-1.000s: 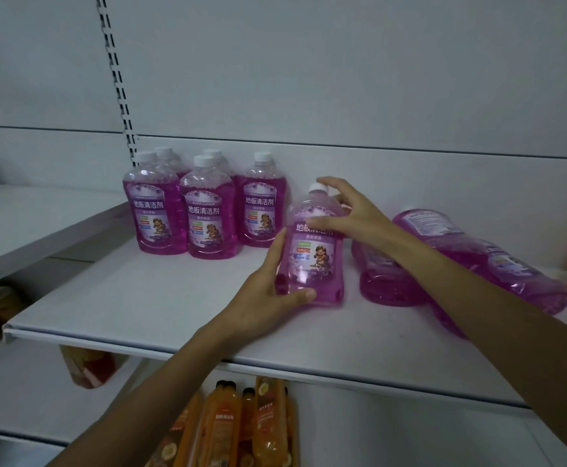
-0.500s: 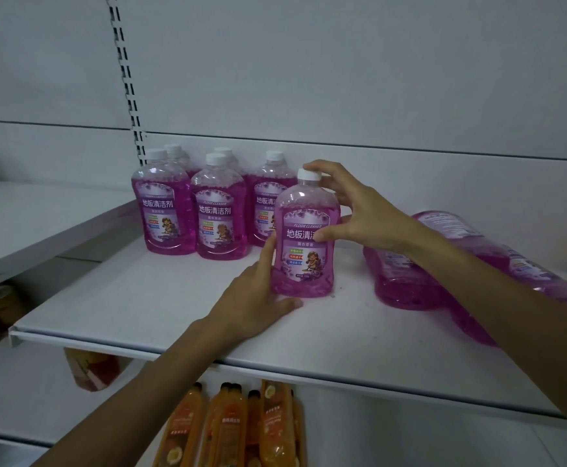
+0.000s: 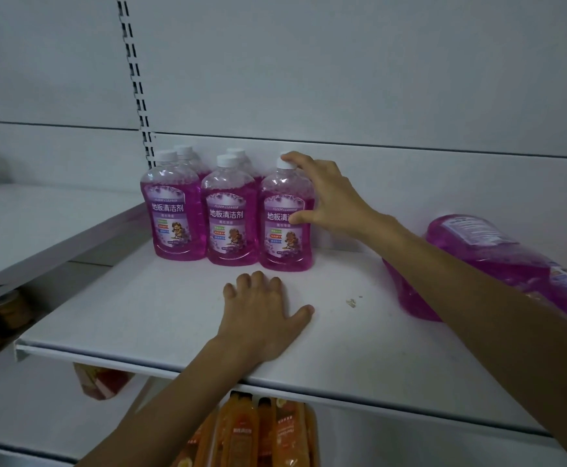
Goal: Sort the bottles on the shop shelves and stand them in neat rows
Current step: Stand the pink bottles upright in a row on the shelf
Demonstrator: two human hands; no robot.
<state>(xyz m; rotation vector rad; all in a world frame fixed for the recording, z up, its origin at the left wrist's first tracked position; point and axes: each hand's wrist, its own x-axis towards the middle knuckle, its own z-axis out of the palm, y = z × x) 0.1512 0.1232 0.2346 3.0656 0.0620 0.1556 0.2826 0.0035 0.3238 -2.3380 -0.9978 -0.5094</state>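
Three purple floor-cleaner bottles stand in a front row on the white shelf (image 3: 174,318), with more white-capped bottles behind them. My right hand (image 3: 329,200) grips the rightmost front bottle (image 3: 284,227), fingers on its cap and thumb on the label. My left hand (image 3: 262,315) lies flat on the shelf just in front of that bottle, fingers apart, holding nothing. Two more purple bottles (image 3: 477,251) lie on their sides at the right, partly hidden by my right forearm.
Orange juice bottles (image 3: 258,433) stand on the shelf below. A lower white shelf (image 3: 39,224) adjoins at the left, with jars (image 3: 2,315) under it. A slotted upright (image 3: 137,85) runs up the back wall. A small scrap (image 3: 351,302) lies on the shelf.
The held bottle went left and back into line beside the two front bottles. My left hand let go of it and dropped flat onto the shelf.
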